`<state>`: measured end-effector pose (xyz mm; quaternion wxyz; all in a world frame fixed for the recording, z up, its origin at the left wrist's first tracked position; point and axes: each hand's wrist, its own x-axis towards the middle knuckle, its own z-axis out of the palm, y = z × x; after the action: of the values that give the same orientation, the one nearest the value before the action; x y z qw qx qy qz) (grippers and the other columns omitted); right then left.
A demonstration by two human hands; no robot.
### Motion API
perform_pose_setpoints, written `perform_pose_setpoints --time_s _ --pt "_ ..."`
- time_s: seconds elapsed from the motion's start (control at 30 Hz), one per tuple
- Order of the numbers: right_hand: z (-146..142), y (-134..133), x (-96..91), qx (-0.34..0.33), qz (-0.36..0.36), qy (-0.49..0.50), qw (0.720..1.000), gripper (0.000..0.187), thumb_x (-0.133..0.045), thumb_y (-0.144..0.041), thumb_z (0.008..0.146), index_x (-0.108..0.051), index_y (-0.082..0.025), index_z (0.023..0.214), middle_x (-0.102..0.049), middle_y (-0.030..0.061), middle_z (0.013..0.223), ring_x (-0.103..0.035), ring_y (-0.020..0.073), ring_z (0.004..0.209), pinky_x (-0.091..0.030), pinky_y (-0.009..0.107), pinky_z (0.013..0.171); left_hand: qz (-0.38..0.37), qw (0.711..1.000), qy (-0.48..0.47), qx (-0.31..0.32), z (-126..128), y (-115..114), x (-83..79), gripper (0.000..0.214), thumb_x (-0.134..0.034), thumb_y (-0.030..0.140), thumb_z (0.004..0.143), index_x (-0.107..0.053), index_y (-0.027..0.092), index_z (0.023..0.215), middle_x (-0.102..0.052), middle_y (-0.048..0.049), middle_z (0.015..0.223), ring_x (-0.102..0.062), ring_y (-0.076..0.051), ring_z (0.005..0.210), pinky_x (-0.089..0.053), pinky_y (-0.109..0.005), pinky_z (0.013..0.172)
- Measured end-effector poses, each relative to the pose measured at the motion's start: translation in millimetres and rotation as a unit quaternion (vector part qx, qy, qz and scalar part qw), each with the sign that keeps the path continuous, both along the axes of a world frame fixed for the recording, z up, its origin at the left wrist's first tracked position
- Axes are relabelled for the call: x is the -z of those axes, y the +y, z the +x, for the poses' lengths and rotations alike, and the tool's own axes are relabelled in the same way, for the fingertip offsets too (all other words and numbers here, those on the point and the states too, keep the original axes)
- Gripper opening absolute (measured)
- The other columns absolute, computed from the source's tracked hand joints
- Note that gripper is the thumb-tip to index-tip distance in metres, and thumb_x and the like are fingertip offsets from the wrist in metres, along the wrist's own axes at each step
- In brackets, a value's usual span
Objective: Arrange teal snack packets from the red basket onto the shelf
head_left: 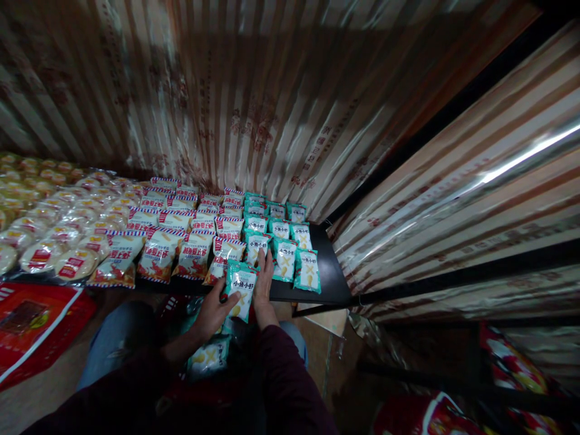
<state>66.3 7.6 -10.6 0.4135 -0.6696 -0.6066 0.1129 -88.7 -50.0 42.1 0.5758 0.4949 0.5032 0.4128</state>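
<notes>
A teal snack packet (240,290) is at the front edge of the black shelf (333,281), gripped by my left hand (212,311) from the left with the thumb on its face. My right hand (263,278) lies flat, fingers stretched, beside that packet and against the rows of teal packets (283,232) on the shelf. More teal packets (208,356) rest in my lap below the hands.
Red-and-white snack bags (181,232) fill the shelf's middle, round yellow cracker packs (54,223) its left. A red plastic bag (31,329) lies at lower left. Striped foil sheeting (281,96) backs the shelf. Red packages (512,368) sit at lower right.
</notes>
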Motion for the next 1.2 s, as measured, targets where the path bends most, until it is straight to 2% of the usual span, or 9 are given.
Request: perform_pose_setpoints --time_s 0.13,0.27,0.6,0.8,0.9,1.0,1.2 --pt "-0.9 2.0 -1.7 0.010 0.017 -0.025 0.999 0.057 -0.033 -0.023 0.092 -0.022 -0.027 0.148 -0.012 0.0078 0.157 -0.011 0.0241 0.144 -0.022 0.053 0.112 -0.008 1.000 -0.012 -0.006 0.4 -0.3 0.9 0.056 -0.061 0.046 0.077 -0.050 0.018 0.124 -0.062 -0.0080 0.122 -0.059 -0.024 0.110 -0.044 -0.037 0.097" --pt "-0.9 1.5 -2.1 -0.008 0.026 -0.068 0.997 0.065 -0.039 -0.024 0.091 -0.010 -0.027 0.150 -0.007 0.0080 0.158 -0.005 0.0229 0.145 -0.019 0.052 0.113 -0.018 1.000 -0.015 -0.001 -0.7 -0.6 1.4 0.056 -0.061 0.046 0.077 -0.050 0.017 0.123 -0.065 -0.0081 0.115 -0.060 -0.025 0.107 -0.046 -0.037 0.094" --pt "5.0 -0.2 3.9 -0.030 0.039 -0.108 0.993 0.066 -0.033 -0.021 0.094 0.002 -0.032 0.149 0.002 0.0041 0.159 -0.001 0.0217 0.145 -0.020 0.054 0.113 -0.024 0.999 -0.035 -0.006 -4.7 -2.0 -1.8 0.057 -0.064 0.045 0.075 -0.052 0.017 0.122 -0.065 -0.0083 0.116 -0.060 -0.025 0.107 -0.046 -0.039 0.095" --pt "5.6 -4.9 1.0 -0.026 0.064 -0.126 0.990 0.068 -0.031 -0.016 0.093 0.003 -0.034 0.148 0.005 0.0021 0.159 0.001 0.0204 0.146 -0.024 0.054 0.112 -0.010 0.999 -0.036 -0.004 -6.2 -1.9 4.1 0.054 -0.063 0.046 0.077 -0.052 0.018 0.123 -0.063 -0.0080 0.120 -0.059 -0.025 0.110 -0.045 -0.038 0.097" --pt "5.9 -9.6 0.4 -0.030 0.071 -0.118 0.990 0.066 -0.031 -0.014 0.092 -0.002 -0.031 0.149 0.000 0.0048 0.159 -0.004 0.0217 0.146 -0.025 0.054 0.111 -0.010 0.999 -0.040 0.003 -5.8 -1.2 6.2 0.054 -0.062 0.046 0.079 -0.052 0.018 0.123 -0.062 -0.0084 0.122 -0.059 -0.025 0.110 -0.045 -0.037 0.096" --pt "5.5 -17.4 -2.1 -0.024 0.094 -0.112 0.989 0.058 -0.031 -0.018 0.094 -0.015 -0.025 0.149 -0.011 0.0096 0.158 -0.010 0.0231 0.145 -0.027 0.053 0.111 -0.012 0.999 -0.045 0.004 -6.0 -1.7 5.7 0.055 -0.063 0.046 0.078 -0.051 0.017 0.123 -0.062 -0.0093 0.123 -0.059 -0.025 0.110 -0.046 -0.037 0.095" --pt "-2.0 -46.5 -19.8 0.010 0.121 -0.074 0.990 0.042 -0.030 -0.026 0.097 -0.041 -0.017 0.137 -0.034 0.0150 0.148 -0.028 0.0229 0.140 -0.033 0.052 0.109 -0.017 0.998 -0.065 -0.014 -6.5 -6.9 -0.8 0.052 -0.066 0.046 0.075 -0.056 0.017 0.117 -0.064 -0.0090 0.119 -0.059 -0.026 0.111 -0.046 -0.038 0.095"
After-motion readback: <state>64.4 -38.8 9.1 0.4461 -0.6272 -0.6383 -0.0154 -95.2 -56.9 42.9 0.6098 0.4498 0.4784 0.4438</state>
